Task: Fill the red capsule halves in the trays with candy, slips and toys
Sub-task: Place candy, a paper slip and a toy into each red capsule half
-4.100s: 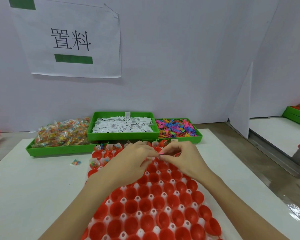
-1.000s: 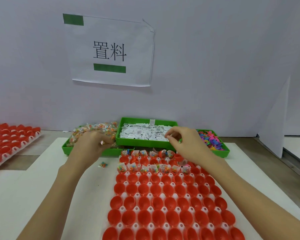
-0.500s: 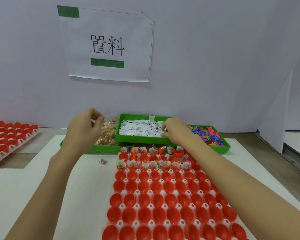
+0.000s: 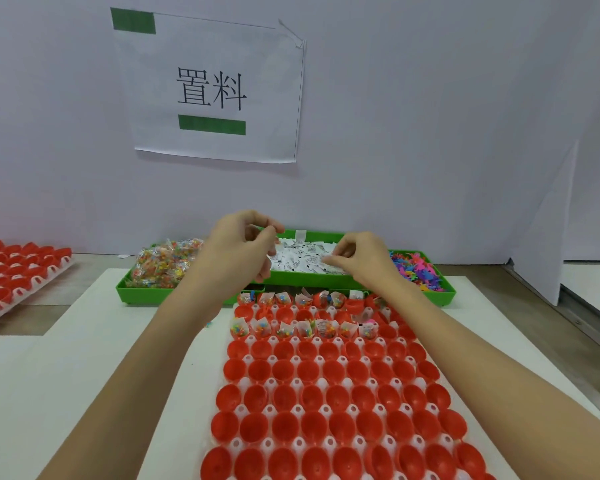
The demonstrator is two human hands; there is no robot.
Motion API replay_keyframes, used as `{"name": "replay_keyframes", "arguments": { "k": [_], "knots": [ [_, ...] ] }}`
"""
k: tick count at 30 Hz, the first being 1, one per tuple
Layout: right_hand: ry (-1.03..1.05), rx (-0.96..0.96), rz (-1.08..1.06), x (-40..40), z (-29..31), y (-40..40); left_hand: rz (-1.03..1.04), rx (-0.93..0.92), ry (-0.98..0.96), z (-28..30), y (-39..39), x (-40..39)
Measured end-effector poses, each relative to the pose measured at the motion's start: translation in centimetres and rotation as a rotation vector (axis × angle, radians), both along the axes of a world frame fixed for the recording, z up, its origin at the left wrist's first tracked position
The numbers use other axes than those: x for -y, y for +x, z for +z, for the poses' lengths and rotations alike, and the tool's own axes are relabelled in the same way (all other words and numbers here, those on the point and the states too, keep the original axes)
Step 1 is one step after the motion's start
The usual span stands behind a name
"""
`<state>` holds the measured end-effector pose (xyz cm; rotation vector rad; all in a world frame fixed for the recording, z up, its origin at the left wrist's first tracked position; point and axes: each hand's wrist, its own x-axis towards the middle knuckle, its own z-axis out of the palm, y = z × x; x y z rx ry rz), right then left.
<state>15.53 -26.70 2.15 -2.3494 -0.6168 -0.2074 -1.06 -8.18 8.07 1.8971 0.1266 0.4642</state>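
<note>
The right hand is pinching a white slip, its grip narrow, over the middle green bin of paper slips. The left hand is curling beside it; whether that grip holds anything cannot be told. Candy packets are filling the left bin, toys the right. Below, red capsule halves are sitting in a white tray on the counter. A wall sign reads "置料".

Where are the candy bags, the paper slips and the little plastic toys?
candy bags (image 4: 167,263), head view, middle of pile
paper slips (image 4: 302,259), head view, centre of white heap
plastic toys (image 4: 418,271), head view, middle of coloured heap
</note>
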Motion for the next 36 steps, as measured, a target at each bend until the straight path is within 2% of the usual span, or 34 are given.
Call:
{"name": "replay_keyframes", "arguments": {
  "k": [6, 12, 16, 18, 26, 33, 36],
  "knots": [
    [0.191, -0.073, -0.012, 0.8, 0.3, -0.4, -0.024, 0.006, 0.023, 0.0, -0.1, -0.1],
    [0.340, -0.260, 0.010, 1.6, 0.5, -1.3, -0.060, 0.012, 0.003, -0.5, -0.1, 0.1],
    [0.667, -0.414, 0.093, 2.2, 1.4, -4.0, -0.058, -0.010, 0.021, -1.1, 0.0, 0.6],
    [0.762, -0.462, 0.156, 2.6, 1.9, -5.8, -0.062, -0.033, 0.007, -1.5, 0.1, 1.1],
    [0.607, -0.261, 0.189, 2.8, 2.2, -11.5, -0.130, -0.033, 0.075, -1.3, -0.4, 2.9],
    [0.778, -0.452, 0.270, 2.1, 3.0, -12.3, -0.053, 0.057, 0.097, -0.7, -1.0, 3.0],
    [0.851, -0.505, 0.291, 1.6, 3.1, -12.3, 0.002, 0.115, 0.216, -0.7, -0.9, 2.9]
  ]
}}
